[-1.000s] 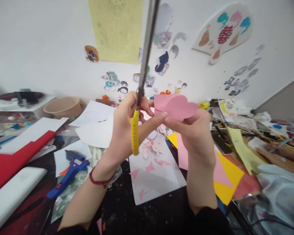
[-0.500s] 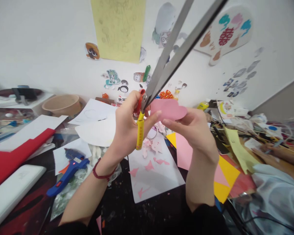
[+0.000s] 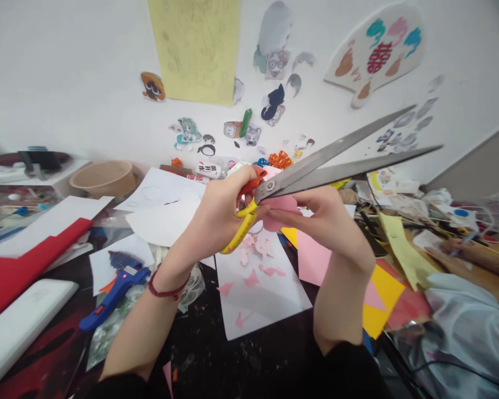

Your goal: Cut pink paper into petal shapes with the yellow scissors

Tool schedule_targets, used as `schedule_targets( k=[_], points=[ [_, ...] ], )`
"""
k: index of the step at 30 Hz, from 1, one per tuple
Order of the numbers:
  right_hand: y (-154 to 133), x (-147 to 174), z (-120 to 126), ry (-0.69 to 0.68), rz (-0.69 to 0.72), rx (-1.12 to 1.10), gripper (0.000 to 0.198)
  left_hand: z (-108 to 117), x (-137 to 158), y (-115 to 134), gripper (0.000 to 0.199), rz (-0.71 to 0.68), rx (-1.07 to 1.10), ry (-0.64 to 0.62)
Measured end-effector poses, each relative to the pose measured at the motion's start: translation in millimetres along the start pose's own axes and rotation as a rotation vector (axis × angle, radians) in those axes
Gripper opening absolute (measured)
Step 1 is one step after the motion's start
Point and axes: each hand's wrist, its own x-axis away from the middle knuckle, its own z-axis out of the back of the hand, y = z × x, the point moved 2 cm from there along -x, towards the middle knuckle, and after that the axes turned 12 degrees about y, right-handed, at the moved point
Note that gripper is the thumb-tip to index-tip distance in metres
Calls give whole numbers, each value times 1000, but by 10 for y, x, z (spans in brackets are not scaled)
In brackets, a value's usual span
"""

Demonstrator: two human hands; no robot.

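Note:
My left hand (image 3: 222,208) is closed around the red and yellow handles of a large pair of scissors (image 3: 307,169). Their blades stand apart and point to the right, passing above my other hand. A piece of pink paper (image 3: 280,213) is pinched by my right hand (image 3: 326,216), just below the scissors' pivot. Part of that paper is hidden behind the blades and fingers. Underneath, a white sheet (image 3: 266,302) on the dark table bears several small pink paper scraps (image 3: 251,278).
At left lie a blue glue gun (image 3: 118,291), a white oblong block (image 3: 29,327) and red sheet material (image 3: 37,257). Pink paper (image 3: 311,257) and yellow paper (image 3: 388,293) lie at right. Another person's hand (image 3: 461,246) shows at far right. Behind stands a wall with stickers.
The scissors have swung from pointing steeply upward to pointing right, blades wider apart. The pink paper has turned downward and is now mostly under the blades.

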Motion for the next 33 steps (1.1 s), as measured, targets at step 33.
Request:
schedule_targets(
  k=[33],
  points=[
    [-33, 40, 88, 925, 297, -279, 8, 247, -30, 98, 40, -124, -587, 61]
  ],
)
